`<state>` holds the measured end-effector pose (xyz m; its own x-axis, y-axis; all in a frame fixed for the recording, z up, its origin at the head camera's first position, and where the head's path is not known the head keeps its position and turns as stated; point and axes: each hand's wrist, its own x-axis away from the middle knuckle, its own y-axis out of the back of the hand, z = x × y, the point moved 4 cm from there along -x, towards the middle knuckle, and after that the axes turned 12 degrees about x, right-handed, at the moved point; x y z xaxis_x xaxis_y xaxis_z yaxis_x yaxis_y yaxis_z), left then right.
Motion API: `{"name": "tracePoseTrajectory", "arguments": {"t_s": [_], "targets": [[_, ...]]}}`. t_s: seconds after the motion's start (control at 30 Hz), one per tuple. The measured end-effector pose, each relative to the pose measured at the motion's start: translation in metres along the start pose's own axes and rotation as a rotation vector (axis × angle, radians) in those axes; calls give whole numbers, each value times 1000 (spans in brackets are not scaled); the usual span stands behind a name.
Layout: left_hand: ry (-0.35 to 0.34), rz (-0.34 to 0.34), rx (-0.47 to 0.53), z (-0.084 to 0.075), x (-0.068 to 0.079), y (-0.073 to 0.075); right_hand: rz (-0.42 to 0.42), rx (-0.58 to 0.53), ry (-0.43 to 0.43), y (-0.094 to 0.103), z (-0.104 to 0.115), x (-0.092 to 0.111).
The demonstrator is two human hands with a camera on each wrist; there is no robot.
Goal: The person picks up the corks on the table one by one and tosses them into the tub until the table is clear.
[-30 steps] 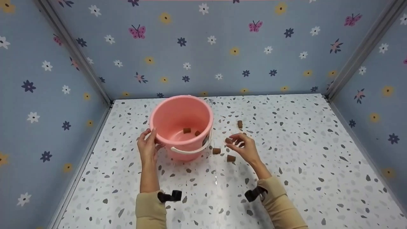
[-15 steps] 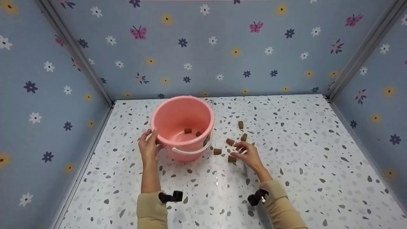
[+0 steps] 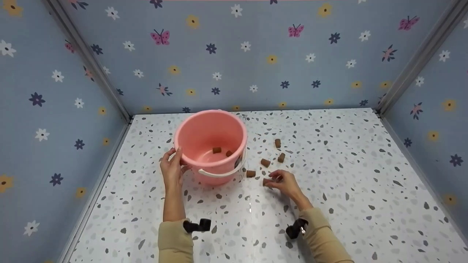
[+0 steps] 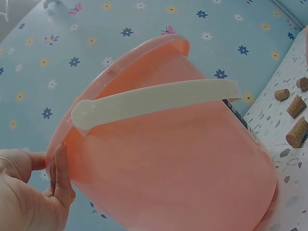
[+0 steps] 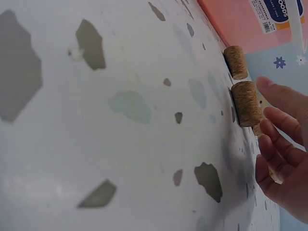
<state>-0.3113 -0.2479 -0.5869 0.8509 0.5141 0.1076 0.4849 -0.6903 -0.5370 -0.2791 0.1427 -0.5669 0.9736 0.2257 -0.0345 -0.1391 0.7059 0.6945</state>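
Observation:
At the left, a pink bucket [image 3: 212, 171] with a white handle [image 4: 163, 101] stands tilted, its mouth facing up and toward me. My left hand [image 3: 171, 170] pinches its rim, thumb on one side and fingers on the other, as the left wrist view [image 4: 33, 192] shows. Two corks [image 3: 216, 150] lie inside the bucket. My right hand [image 3: 287, 184] reaches low over the table with thumb and fingers apart, close beside a cork [image 5: 246, 103]. Part of that cork is hidden by the hand in the head view.
Several more corks lie loose right of the bucket, among them a near cork [image 3: 251, 174], a middle cork [image 3: 265, 163] and a far cork [image 3: 278, 143]. The speckled table [image 3: 347, 175] is bounded by flowered panels [image 3: 256, 73] behind and at both sides.
The cork that my right hand held beside the bucket now lies on the table, let go. That hand has moved nearer to me, to another cork. My left hand stays on the bucket's rim.

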Motion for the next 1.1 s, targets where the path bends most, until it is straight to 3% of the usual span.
{"name": "tracePoseTrajectory", "arguments": {"t_s": [0.1, 0.2, 0.67, 0.77, 1.1], "targets": [[-42, -12, 6, 20, -20, 13, 6, -10, -15, -1, -2, 0], [-54, -24, 23, 26, -26, 16, 10, -22, -18, -2, -3, 0], [-80, 22, 50, 24, -25, 15, 16, 1, -33, -7, -6, -1], [-88, 18, 46, 24, -25, 15, 1, 19, -11, -6, -6, -1], [-73, 0, 33, 24, -23, 13, 6, 46, -61, -7, -8, -2]]}}
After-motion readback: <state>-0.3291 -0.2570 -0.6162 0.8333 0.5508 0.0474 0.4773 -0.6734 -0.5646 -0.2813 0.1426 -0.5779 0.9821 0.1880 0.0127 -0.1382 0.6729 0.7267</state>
